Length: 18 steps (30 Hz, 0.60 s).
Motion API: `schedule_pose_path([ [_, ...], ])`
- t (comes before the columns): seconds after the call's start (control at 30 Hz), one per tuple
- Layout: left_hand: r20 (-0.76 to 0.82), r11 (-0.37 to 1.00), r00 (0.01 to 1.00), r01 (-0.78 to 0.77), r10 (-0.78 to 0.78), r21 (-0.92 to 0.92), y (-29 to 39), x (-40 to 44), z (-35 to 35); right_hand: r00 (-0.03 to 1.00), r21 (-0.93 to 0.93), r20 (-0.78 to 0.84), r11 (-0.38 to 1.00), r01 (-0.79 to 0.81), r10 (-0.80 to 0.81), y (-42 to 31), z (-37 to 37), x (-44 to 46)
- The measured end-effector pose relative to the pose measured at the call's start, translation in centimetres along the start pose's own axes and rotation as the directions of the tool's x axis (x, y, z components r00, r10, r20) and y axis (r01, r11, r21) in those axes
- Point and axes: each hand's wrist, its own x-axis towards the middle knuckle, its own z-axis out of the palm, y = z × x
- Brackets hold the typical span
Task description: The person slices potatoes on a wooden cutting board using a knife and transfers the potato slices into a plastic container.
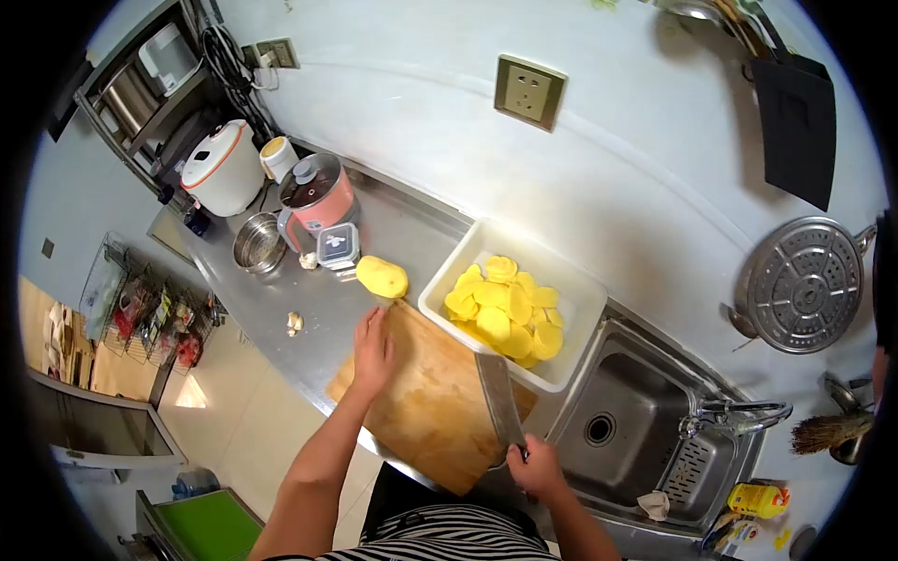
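My right hand point(537, 467) is wrapped round the handle of a broad kitchen knife point(500, 397), whose blade lies over the right side of the wooden cutting board point(430, 393). At the board's far left edge, my left hand point(374, 353) has its fingers stretched out and nothing visible in them. Just beyond those fingertips a peeled yellow potato point(382, 277) lies near the board's upper corner. Thin round potato slices point(505, 304) are heaped in a white plastic tub point(582, 309) behind the board.
A steel sink point(636, 379) with a faucet point(730, 414) adjoins the tub on the right. Along the left counter stand a pink electric pot point(323, 201), a lidded plastic box point(338, 246), a steel bowl point(259, 243), garlic point(295, 323) and a rice cooker point(224, 173).
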Motion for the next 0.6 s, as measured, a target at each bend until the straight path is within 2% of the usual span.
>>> schedule_pose_path([
  [0.1,0.01,0.996,0.999,-0.052,0.052,0.069,-1.7,3.7,-0.5,0.999,-0.019,0.051,1.0,-0.014,0.015,-0.5,1.5,-1.0],
  [0.17,0.084,0.974,0.988,-0.144,0.131,0.178,-2.2,6.3,-0.7,0.998,-0.086,0.068,0.996,0.0,0.006,-0.4,2.3,-1.6],
  [0.2,0.084,0.975,0.988,-0.143,0.131,0.168,-3.0,7.3,-0.3,0.997,-0.148,0.082,0.989,0.014,-0.002,-0.5,2.5,-1.8],
  [0.27,0.206,0.895,0.972,-0.192,0.116,0.403,-4.9,9.1,0.9,0.996,-0.167,0.083,0.986,-0.006,0.02,-1.4,2.6,-2.3],
  [0.3,0.206,0.9,0.971,-0.197,0.124,0.389,-5.0,9.8,1.0,0.995,-0.177,0.089,0.984,-0.022,0.039,-1.8,2.6,-2.5],
  [0.37,0.342,0.82,0.939,-0.22,0.032,0.529,-5.1,10.9,1.3,0.996,-0.194,0.078,0.981,-0.022,0.037,-1.1,3.1,-2.9],
  [0.53,0.336,0.769,0.938,-0.274,0.082,0.578,-5.6,12.1,2.0,1.0,-0.254,0.021,0.967,0.002,0.003,-1.0,3.7,-4.0],
  [0.6,0.334,0.793,0.939,-0.266,0.084,0.548,-5.3,11.8,1.3,1.0,-0.197,0.003,0.98,0.024,-0.024,-1.4,3.8,-4.5],
])
